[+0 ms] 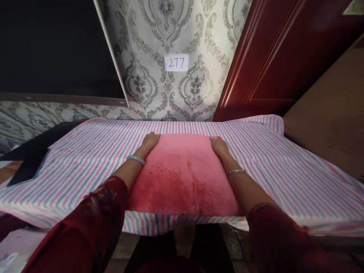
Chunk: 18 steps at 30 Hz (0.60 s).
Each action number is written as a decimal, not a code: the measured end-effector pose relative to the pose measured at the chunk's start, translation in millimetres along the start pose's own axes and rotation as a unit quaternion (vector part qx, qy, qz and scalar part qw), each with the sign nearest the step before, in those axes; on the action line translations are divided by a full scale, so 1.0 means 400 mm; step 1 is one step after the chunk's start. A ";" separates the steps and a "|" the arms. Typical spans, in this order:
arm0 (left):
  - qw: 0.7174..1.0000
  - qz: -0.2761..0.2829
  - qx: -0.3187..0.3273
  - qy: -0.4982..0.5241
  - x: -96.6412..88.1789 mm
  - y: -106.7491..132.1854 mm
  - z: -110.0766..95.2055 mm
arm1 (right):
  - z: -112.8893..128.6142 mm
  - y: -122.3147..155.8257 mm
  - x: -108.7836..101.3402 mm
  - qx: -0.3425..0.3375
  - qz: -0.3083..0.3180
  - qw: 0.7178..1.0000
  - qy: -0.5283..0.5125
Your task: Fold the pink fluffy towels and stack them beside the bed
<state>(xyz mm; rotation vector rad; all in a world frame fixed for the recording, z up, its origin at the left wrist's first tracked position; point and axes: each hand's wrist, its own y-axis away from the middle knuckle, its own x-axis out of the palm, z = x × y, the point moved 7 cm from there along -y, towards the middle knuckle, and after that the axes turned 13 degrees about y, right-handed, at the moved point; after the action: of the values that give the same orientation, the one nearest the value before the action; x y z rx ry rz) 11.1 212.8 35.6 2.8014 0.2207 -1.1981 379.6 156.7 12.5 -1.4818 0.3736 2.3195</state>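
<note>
**Two hands on a pink cloth**

Two arms in dark red sleeves reach forward from the near edge of a table, one along each side of a folded pink cloth (182,174). The cloth lies flat in the middle of a striped sheet (284,170) that covers the table, its near edge almost level with the sheet's front hem, which hangs over the table's edge.

Each wrist carries a thin bangle (135,159). The left hand (150,140) rests at the cloth's far left corner, fingers laid down and curled over the edge; the right hand (219,145) does the same at the far right corner. Both are pressing on or lightly pinching the corners, and how firmly they grip cannot be told from here.

To the left, a dark flat board (31,155) lies partly under the sheet's edge. Beyond the table rises a wall papered in grey damask, with a small white label (176,62) reading "277" stuck at its centre. A dark screen (57,45) with a pale frame hangs on the left of the wall, and a red-brown wooden door (270,57) stands at the right.
</note>
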 end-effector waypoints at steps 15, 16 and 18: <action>0.999 -0.014 0.006 -0.051 0.022 0.000 0.041 | -0.006 0.034 0.016 0.004 -0.045 0.996 0.075; 0.999 -0.009 0.007 -0.048 0.016 0.001 0.041 | -0.003 0.037 0.015 -0.001 -0.044 0.996 0.076; 0.999 0.002 0.010 -0.043 -0.006 0.007 0.037 | 0.002 0.040 0.010 -0.024 -0.039 0.996 0.079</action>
<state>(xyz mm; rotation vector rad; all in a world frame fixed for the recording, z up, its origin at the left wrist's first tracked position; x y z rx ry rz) -0.5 207.8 27.2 2.7589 0.1980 -1.3237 370.2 143.3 9.6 -1.6774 0.2980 2.1717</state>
